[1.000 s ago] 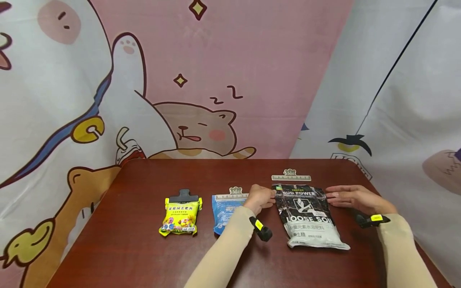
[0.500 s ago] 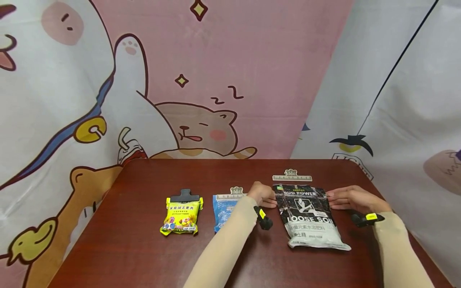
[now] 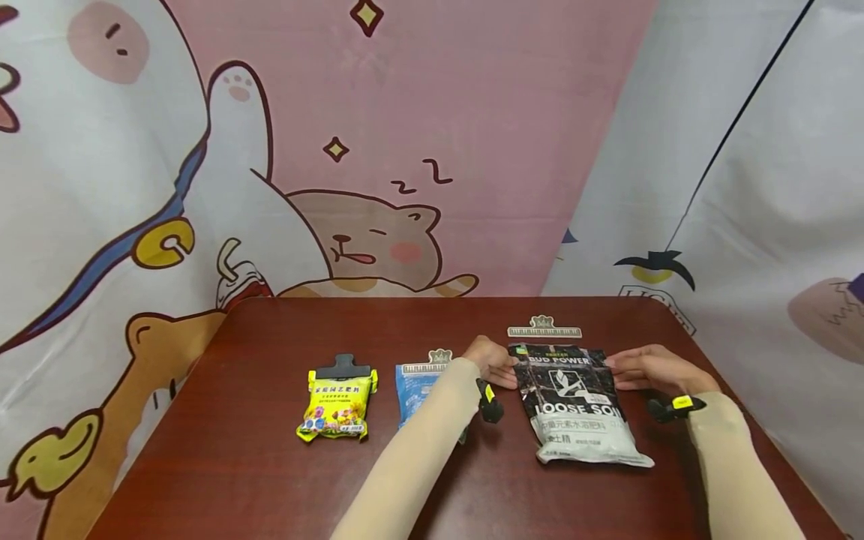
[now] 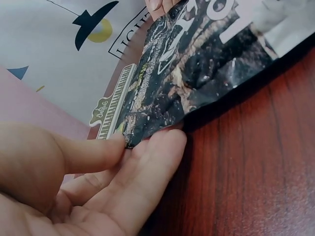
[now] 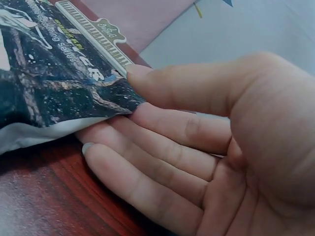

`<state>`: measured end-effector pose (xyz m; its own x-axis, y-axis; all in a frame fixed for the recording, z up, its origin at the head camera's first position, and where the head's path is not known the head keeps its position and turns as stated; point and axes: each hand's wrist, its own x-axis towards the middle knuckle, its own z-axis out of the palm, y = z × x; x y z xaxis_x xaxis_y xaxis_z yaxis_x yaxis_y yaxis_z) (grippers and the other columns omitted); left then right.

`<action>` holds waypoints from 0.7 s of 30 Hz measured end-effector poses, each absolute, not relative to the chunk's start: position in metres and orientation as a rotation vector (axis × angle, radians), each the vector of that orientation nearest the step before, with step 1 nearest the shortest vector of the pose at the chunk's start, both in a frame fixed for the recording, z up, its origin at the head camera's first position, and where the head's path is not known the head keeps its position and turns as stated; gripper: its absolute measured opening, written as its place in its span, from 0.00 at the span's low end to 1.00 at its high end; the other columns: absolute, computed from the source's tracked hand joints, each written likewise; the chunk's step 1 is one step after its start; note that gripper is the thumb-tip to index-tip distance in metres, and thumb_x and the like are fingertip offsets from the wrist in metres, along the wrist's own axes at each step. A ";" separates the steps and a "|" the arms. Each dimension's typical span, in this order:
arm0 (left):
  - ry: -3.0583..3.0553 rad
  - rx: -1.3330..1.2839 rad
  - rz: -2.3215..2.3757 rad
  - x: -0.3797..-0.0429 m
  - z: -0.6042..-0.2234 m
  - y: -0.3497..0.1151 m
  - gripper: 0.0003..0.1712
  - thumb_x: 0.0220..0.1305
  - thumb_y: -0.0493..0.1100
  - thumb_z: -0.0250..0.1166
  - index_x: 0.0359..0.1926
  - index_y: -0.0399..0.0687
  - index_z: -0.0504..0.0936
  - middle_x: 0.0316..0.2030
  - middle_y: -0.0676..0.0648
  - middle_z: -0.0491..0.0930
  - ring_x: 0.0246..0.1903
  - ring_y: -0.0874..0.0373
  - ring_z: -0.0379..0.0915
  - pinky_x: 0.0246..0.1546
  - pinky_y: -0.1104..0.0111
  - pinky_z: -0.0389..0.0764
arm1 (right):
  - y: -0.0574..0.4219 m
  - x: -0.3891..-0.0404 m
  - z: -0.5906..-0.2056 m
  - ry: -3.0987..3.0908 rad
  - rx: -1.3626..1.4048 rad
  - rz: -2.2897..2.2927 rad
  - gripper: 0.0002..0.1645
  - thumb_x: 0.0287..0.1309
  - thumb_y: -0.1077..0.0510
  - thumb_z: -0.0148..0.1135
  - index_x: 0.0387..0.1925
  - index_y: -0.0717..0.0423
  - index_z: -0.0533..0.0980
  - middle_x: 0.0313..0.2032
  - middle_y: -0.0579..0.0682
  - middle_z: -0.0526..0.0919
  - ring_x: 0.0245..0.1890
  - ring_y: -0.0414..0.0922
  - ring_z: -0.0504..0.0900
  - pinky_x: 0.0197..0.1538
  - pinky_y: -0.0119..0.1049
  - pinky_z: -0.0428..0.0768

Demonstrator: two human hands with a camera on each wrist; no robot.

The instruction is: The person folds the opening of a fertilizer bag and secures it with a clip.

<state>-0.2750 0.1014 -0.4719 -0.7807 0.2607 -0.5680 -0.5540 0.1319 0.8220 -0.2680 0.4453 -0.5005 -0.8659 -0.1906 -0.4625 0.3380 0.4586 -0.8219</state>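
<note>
A black and white bag of soil fertilizer (image 3: 574, 405) lies flat on the table, its printed side up. My left hand (image 3: 491, 361) pinches the bag's upper left corner; in the left wrist view the thumb (image 4: 93, 153) is on top and the fingers (image 4: 157, 157) lie beneath. At the upper right corner is my right hand (image 3: 658, 369). The right wrist view shows its fairly straight fingers (image 5: 147, 167) reaching under the bag's edge, while the thumb (image 5: 182, 88) hovers above the corner. Just beyond the bag's top edge lies a flat clip with a piano-key pattern (image 3: 544, 330).
Left of the hands, a yellow bag (image 3: 337, 405) has a black clip (image 3: 343, 367) on its top. Beside it a blue bag (image 3: 413, 390) wears another piano-key clip (image 3: 427, 363), partly hidden by my left sleeve. A cartoon-printed cloth (image 3: 513, 150) hangs behind the brown table (image 3: 270, 480).
My right hand has moved in left against the bag's upper right corner. The left hand has closed in slightly on its corner. The bag lies in about the same place.
</note>
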 end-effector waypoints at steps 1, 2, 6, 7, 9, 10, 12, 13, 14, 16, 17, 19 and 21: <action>1.797 -0.286 1.718 -0.276 -0.472 0.101 0.09 0.70 0.30 0.63 0.46 0.24 0.80 0.44 0.26 0.85 0.49 0.35 0.85 0.48 0.51 0.87 | 0.445 -0.268 -0.501 2.220 0.122 -1.410 0.41 0.67 0.46 0.67 0.66 0.75 0.69 0.49 0.52 0.86 0.47 0.45 0.88 0.53 0.43 0.87; 1.788 -0.292 1.723 -0.276 -0.473 0.101 0.08 0.70 0.30 0.63 0.45 0.25 0.80 0.43 0.27 0.85 0.49 0.35 0.85 0.48 0.52 0.87 | 0.444 -0.267 -0.502 2.226 0.124 -1.415 0.41 0.67 0.46 0.67 0.66 0.75 0.69 0.48 0.51 0.86 0.46 0.45 0.88 0.52 0.42 0.87; 1.765 -0.296 1.729 -0.277 -0.475 0.102 0.07 0.70 0.30 0.63 0.44 0.25 0.80 0.36 0.31 0.84 0.49 0.35 0.85 0.48 0.52 0.87 | 0.443 -0.266 -0.506 2.233 0.154 -1.450 0.38 0.67 0.48 0.67 0.64 0.75 0.71 0.44 0.49 0.88 0.43 0.43 0.88 0.51 0.40 0.88; 1.761 -0.294 1.729 -0.277 -0.475 0.102 0.08 0.70 0.30 0.63 0.44 0.25 0.80 0.35 0.31 0.84 0.49 0.35 0.85 0.48 0.52 0.87 | 0.443 -0.266 -0.507 2.236 0.160 -1.459 0.36 0.67 0.48 0.67 0.63 0.74 0.72 0.43 0.48 0.88 0.42 0.43 0.89 0.50 0.39 0.88; 1.754 -0.291 1.727 -0.277 -0.474 0.102 0.09 0.70 0.30 0.63 0.45 0.24 0.81 0.34 0.32 0.84 0.49 0.35 0.85 0.48 0.52 0.87 | 0.442 -0.265 -0.508 2.238 0.172 -1.478 0.33 0.68 0.51 0.67 0.61 0.74 0.74 0.41 0.48 0.89 0.41 0.43 0.89 0.49 0.39 0.88; 1.751 -0.290 1.725 -0.277 -0.474 0.102 0.09 0.70 0.30 0.63 0.46 0.23 0.81 0.34 0.32 0.84 0.49 0.35 0.85 0.48 0.52 0.87 | 0.443 -0.265 -0.509 2.241 0.164 -1.483 0.31 0.68 0.51 0.66 0.60 0.74 0.75 0.41 0.48 0.89 0.40 0.43 0.89 0.48 0.39 0.88; 1.744 -0.290 1.722 -0.278 -0.474 0.102 0.10 0.69 0.29 0.63 0.46 0.22 0.81 0.35 0.31 0.84 0.50 0.35 0.85 0.49 0.52 0.87 | 0.443 -0.264 -0.508 2.242 0.157 -1.493 0.29 0.68 0.53 0.66 0.59 0.74 0.75 0.41 0.48 0.88 0.40 0.42 0.88 0.48 0.39 0.88; 1.739 -0.285 1.719 -0.278 -0.474 0.102 0.10 0.70 0.29 0.63 0.47 0.22 0.81 0.34 0.31 0.84 0.50 0.35 0.85 0.49 0.52 0.87 | 0.443 -0.264 -0.508 2.245 0.157 -1.496 0.28 0.68 0.54 0.66 0.59 0.74 0.76 0.40 0.48 0.88 0.40 0.42 0.88 0.48 0.39 0.88; 1.733 -0.281 1.716 -0.279 -0.474 0.102 0.10 0.69 0.29 0.62 0.47 0.22 0.81 0.34 0.32 0.84 0.50 0.35 0.84 0.49 0.52 0.87 | 0.443 -0.263 -0.508 2.254 0.149 -1.493 0.28 0.68 0.54 0.66 0.59 0.74 0.76 0.40 0.48 0.88 0.40 0.41 0.88 0.48 0.39 0.88; 1.730 -0.266 1.710 -0.280 -0.474 0.102 0.09 0.70 0.29 0.62 0.45 0.22 0.81 0.32 0.32 0.83 0.51 0.34 0.84 0.49 0.51 0.87 | 0.442 -0.262 -0.507 2.279 0.123 -1.476 0.29 0.69 0.54 0.65 0.59 0.74 0.75 0.41 0.48 0.88 0.40 0.41 0.87 0.47 0.39 0.88; 1.727 -0.257 1.709 -0.281 -0.474 0.102 0.09 0.70 0.28 0.61 0.45 0.22 0.81 0.31 0.33 0.82 0.51 0.34 0.84 0.50 0.51 0.87 | 0.442 -0.262 -0.507 2.293 0.120 -1.472 0.29 0.69 0.54 0.65 0.59 0.74 0.75 0.41 0.48 0.88 0.40 0.41 0.87 0.47 0.38 0.88; 1.719 -0.242 1.710 -0.282 -0.473 0.101 0.08 0.70 0.28 0.61 0.44 0.22 0.82 0.30 0.34 0.81 0.51 0.33 0.84 0.50 0.51 0.86 | 0.440 -0.261 -0.505 2.327 0.110 -1.460 0.30 0.68 0.53 0.66 0.59 0.74 0.75 0.40 0.48 0.87 0.39 0.41 0.87 0.46 0.38 0.89; 1.718 -0.231 1.704 -0.283 -0.472 0.099 0.08 0.69 0.28 0.61 0.42 0.22 0.82 0.29 0.34 0.80 0.51 0.33 0.83 0.50 0.51 0.86 | 0.438 -0.260 -0.503 2.340 0.101 -1.463 0.29 0.69 0.53 0.66 0.59 0.74 0.75 0.40 0.48 0.87 0.39 0.41 0.87 0.46 0.38 0.89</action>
